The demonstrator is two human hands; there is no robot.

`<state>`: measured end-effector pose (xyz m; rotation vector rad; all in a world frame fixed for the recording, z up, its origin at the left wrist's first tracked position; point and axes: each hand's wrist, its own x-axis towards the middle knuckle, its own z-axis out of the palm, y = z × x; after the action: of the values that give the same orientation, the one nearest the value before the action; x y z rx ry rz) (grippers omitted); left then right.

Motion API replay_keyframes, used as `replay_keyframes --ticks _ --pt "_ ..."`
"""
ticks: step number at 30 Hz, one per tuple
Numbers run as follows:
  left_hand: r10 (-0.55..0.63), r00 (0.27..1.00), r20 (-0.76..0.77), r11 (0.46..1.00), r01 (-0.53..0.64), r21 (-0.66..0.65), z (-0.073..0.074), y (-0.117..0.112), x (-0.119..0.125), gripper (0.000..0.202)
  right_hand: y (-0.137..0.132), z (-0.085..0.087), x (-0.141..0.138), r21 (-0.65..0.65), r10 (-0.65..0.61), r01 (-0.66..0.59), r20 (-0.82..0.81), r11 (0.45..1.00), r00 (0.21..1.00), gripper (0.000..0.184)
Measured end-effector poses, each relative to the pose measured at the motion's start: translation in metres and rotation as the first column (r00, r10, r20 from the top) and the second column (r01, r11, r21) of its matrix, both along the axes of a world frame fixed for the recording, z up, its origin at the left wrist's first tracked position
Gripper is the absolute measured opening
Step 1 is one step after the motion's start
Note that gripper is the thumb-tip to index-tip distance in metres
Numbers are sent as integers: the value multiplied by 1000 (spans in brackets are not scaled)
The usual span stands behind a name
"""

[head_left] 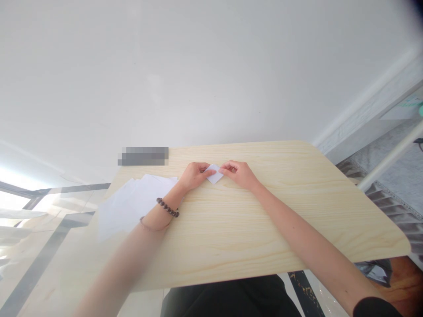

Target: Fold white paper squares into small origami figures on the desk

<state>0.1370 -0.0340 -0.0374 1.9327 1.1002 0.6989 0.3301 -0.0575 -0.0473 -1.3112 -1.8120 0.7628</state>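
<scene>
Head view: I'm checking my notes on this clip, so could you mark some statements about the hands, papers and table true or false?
1. The left hand holds the small paper. True.
2. The right hand lies flat on the table. False: its fingertips are at the small paper's edge.
3. The beads are on the right wrist. False: the beads circle the left wrist.
4. White sheets lie toward the table's left side. True.
5. The table is black. False: the table is pale, wood-grained.
</scene>
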Motion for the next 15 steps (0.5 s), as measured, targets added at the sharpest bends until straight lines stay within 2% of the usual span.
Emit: replay_keyframes --ticks 4,10,15 --pt "-2 1000 4 1000 2 -2 -1 1 -1 39 0 -1 0 10 16 -17 32 1000 999 26" --pt "-9 998 -59 997 13 75 1 2 -2 43 2 -1 -1 48 24 -27 53 999 998 25" --pt "12 999 -44 998 -9 68 2 0 0 45 1 0 -1 62 31 -35 65 997 997 26"
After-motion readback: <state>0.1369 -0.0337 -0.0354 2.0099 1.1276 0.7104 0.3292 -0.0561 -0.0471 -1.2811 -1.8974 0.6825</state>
